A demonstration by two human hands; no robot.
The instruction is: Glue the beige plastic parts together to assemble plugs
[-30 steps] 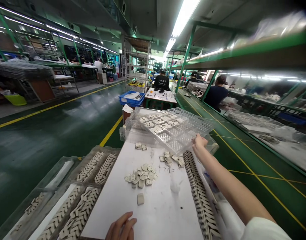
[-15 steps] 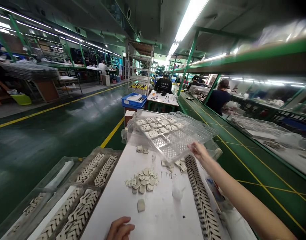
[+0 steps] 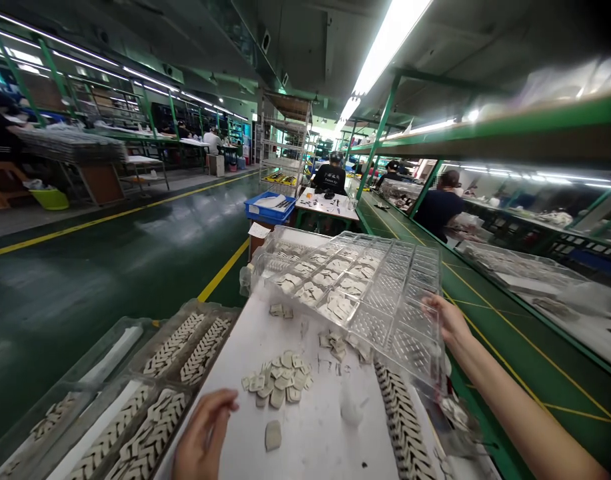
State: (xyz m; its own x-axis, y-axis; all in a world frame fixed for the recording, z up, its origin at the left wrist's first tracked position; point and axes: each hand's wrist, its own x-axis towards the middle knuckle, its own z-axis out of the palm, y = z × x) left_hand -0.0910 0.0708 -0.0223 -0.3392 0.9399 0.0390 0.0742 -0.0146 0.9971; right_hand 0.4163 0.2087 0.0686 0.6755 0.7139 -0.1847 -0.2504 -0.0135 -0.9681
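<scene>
My right hand (image 3: 449, 319) is closed on the right edge of a clear plastic compartment tray (image 3: 385, 313). The tray slants over the far part of the white table (image 3: 245, 327); several of its compartments hold pale flat pieces (image 3: 328, 279). My left hand (image 3: 202, 427) hovers at the table's left edge, fingers loosely bent and apart from the thumb, with nothing visible in it. Beside it lie a single pale piece (image 3: 273, 435) and a heap of similar pieces (image 3: 278, 378). A long row of stacked pieces (image 3: 404, 420) runs along the right side, its far end under the tray.
At the lower left stand trays filled with rows of pale pieces (image 3: 172, 343). A small translucent item (image 3: 352, 408) rests on the table. Beyond are a blue bin (image 3: 270, 208), a wire rack (image 3: 284, 143) and a seated person (image 3: 329, 177). Green shelving (image 3: 510, 127) overhangs the right.
The tray has turned and shifted right, drawn by my right hand, which has moved right with it. My left hand has come up and left, further into view.
</scene>
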